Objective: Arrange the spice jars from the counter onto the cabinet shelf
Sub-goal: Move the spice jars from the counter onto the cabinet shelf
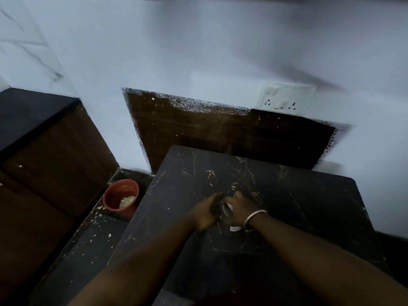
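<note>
Both hands, left hand (206,214) and right hand (239,212), grip clamped together around a small jar (227,209) above the dark counter (298,217).

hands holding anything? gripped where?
Left hand and right hand close together around a small dark object with a white part; identity and grip point unclear.
</note>
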Motion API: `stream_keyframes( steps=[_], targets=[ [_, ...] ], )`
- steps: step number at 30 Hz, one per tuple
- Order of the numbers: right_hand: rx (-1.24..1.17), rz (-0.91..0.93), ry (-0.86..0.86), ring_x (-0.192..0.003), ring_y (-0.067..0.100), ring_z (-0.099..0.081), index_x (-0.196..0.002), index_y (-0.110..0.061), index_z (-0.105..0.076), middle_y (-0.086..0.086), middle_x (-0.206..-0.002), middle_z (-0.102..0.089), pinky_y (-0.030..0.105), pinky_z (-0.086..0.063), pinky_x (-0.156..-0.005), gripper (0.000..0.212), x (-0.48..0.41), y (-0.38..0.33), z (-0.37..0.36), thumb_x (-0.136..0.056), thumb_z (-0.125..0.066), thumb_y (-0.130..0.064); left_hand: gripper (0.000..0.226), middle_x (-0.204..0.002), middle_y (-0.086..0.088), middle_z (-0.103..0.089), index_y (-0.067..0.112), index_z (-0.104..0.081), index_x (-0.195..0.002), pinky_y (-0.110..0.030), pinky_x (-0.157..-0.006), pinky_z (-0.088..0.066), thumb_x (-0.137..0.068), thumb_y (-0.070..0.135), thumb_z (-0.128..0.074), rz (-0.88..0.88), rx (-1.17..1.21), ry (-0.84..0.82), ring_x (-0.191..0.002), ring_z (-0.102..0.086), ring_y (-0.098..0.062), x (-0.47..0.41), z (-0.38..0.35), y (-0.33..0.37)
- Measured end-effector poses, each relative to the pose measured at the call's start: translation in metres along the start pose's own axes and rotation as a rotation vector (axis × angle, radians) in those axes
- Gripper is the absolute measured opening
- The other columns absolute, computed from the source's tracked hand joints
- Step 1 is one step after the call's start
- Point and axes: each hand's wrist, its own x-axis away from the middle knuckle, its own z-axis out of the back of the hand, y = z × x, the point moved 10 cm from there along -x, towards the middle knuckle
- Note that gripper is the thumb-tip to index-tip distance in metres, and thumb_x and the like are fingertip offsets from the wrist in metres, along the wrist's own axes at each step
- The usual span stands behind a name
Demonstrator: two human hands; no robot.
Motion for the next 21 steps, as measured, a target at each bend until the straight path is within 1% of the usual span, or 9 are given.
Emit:
stream_keyframes(
  steps=[1, 3, 5, 8, 11, 13, 16, 18, 21],
  targets=[
    [-0.084, -0.040, -0.022, -0.121, 0.029, -0.057, -0.134, -0.037, -0.054, 0.001, -0.134, -0.049, 0.033, -0.047, -0.093, 0.066, 0.005, 0.004, 0.009, -0.074, -0.077, -0.050, 0.067, -0.156, -0.005, -0.049, 0.028, -0.033, -0.159, -0.038, -0.117, -0.039, -0.100, 0.024, -0.066, -0.023, 0.033, -0.030, -0.142, -0.049, -0.023, -0.001, -0.005, 0.005],
    [-0.247, -0.083, -0.017, -0.111, 0.022, -0.063, -0.117, -0.036, -0.062, -0.006, -0.120, -0.062, 0.038, -0.054, -0.092, 0.057, 0.016, 0.011, 0.042, -0.067, -0.082, -0.050, 0.059, -0.151, 0.000, -0.053, 0.034, -0.039, -0.156, -0.044, -0.113, -0.047, -0.102, 0.024, -0.062, -0.090, 0.169, -0.054, -0.136, -0.055, -0.020, -0.003, -0.010, 0.025],
    [-0.340, -0.109, 0.059, -0.093, 0.016, -0.068, -0.099, -0.033, -0.065, -0.006, -0.100, -0.069, 0.042, -0.060, -0.084, 0.049, 0.033, 0.019, 0.092, -0.059, -0.083, -0.056, 0.050, -0.146, 0.011, -0.055, 0.041, -0.043, -0.151, -0.039, -0.108, -0.051, -0.104, 0.032, -0.056, -0.160, 0.325, -0.024, -0.134, -0.056, -0.014, -0.002, -0.004, 0.059],
    [-0.443, -0.118, 0.287, -0.081, 0.015, -0.070, -0.090, -0.029, -0.067, -0.004, -0.088, -0.071, 0.038, -0.059, -0.072, 0.058, 0.076, 0.027, 0.175, -0.055, -0.073, -0.074, 0.046, -0.143, 0.015, -0.057, 0.044, -0.043, -0.150, -0.029, -0.103, -0.053, -0.104, 0.043, -0.049, -0.294, 0.524, 0.049, -0.133, -0.058, -0.006, 0.007, 0.015, 0.135],
    [-0.545, -0.056, 0.560, -0.072, 0.008, -0.067, -0.082, -0.026, -0.069, -0.008, -0.077, -0.070, 0.029, -0.050, -0.064, 0.068, 0.128, 0.021, 0.241, -0.063, -0.055, -0.089, 0.042, -0.144, 0.004, -0.059, 0.031, -0.043, -0.152, -0.030, -0.104, -0.052, -0.110, 0.029, -0.043, -0.457, 0.606, 0.145, -0.133, -0.059, -0.015, 0.023, 0.036, 0.213],
    [-0.690, 0.058, 0.758, -0.068, 0.002, -0.064, -0.079, -0.024, -0.070, -0.009, -0.073, -0.069, 0.023, -0.046, -0.064, 0.063, 0.168, 0.015, 0.275, -0.072, -0.051, -0.084, 0.044, -0.143, -0.005, -0.063, 0.020, -0.045, -0.152, -0.033, -0.103, -0.054, -0.109, 0.026, -0.043, -0.568, 0.663, 0.184, -0.130, -0.063, -0.022, 0.037, 0.046, 0.258],
    [-1.080, 0.292, 0.960, -0.076, 0.007, -0.066, -0.091, -0.014, -0.072, -0.001, -0.083, -0.072, 0.019, -0.052, -0.066, 0.045, 0.222, 0.014, 0.300, -0.086, -0.060, -0.057, 0.042, -0.138, -0.001, -0.067, 0.028, -0.051, -0.146, -0.032, -0.095, -0.057, -0.105, 0.035, -0.046, -0.653, 0.841, 0.200, -0.123, -0.067, -0.020, 0.057, 0.057, 0.303],
    [-1.228, 0.398, 1.047, -0.089, 0.014, -0.068, -0.100, -0.015, -0.072, 0.000, -0.095, -0.072, 0.024, -0.056, -0.075, 0.029, 0.250, 0.017, 0.305, -0.090, -0.062, -0.041, 0.040, -0.133, -0.002, -0.069, 0.031, -0.055, -0.142, -0.030, -0.090, -0.057, -0.103, 0.040, -0.050, -0.708, 0.912, 0.187, -0.117, -0.069, -0.021, 0.071, 0.059, 0.327],
    [-1.284, 0.446, 1.129, -0.101, 0.023, -0.068, -0.112, -0.012, -0.068, 0.006, -0.108, -0.072, 0.031, -0.058, -0.083, 0.025, 0.273, 0.016, 0.308, -0.095, -0.059, -0.028, 0.042, -0.132, -0.011, -0.066, 0.027, -0.057, -0.140, -0.036, -0.090, -0.056, -0.100, 0.042, -0.053, -0.760, 0.956, 0.178, -0.115, -0.067, -0.025, 0.083, 0.055, 0.353]
  ],
)
